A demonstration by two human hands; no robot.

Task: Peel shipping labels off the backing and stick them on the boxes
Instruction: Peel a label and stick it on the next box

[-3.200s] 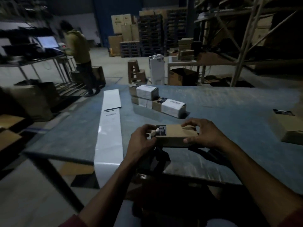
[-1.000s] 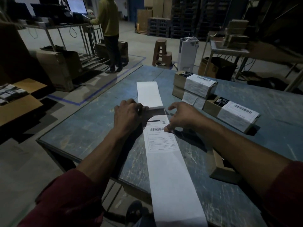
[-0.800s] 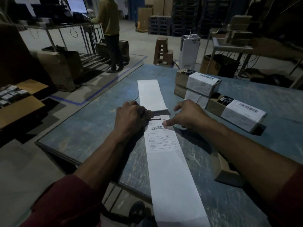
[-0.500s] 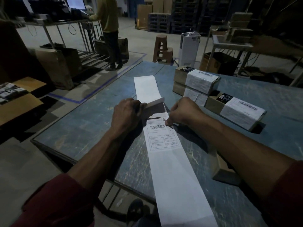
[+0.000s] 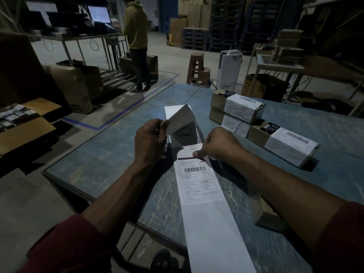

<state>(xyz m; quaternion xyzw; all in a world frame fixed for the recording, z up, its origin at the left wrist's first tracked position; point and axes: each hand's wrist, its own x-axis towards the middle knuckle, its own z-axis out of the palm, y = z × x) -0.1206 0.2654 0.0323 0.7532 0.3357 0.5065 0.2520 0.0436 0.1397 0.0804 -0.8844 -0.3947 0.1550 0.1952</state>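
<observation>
A long white backing strip (image 5: pixel 214 229) runs down the blue table and over its near edge. A printed shipping label (image 5: pixel 199 182) with a barcode sits on it. My left hand (image 5: pixel 150 140) grips the strip's far part and folds it up and back. My right hand (image 5: pixel 216 144) pinches the label's top edge, which is lifted off the backing. Two stacked labelled boxes (image 5: pixel 236 107) and a third labelled box (image 5: pixel 283 142) stand to the right. A brown box without a label (image 5: pixel 266 215) lies under my right forearm.
The blue table (image 5: pixel 102 160) has its left edge and near corner close by. A person in a yellow hoodie (image 5: pixel 136 36) stands at a desk beyond. Open cartons (image 5: pixel 25 123) are on the left; a stool (image 5: pixel 197 67) and a white unit (image 5: pixel 229 67) are behind the table.
My left hand has lifted and folded the backing strip higher and back. My right hand has gone from touching the label's top corner to pinching its raised edge.
</observation>
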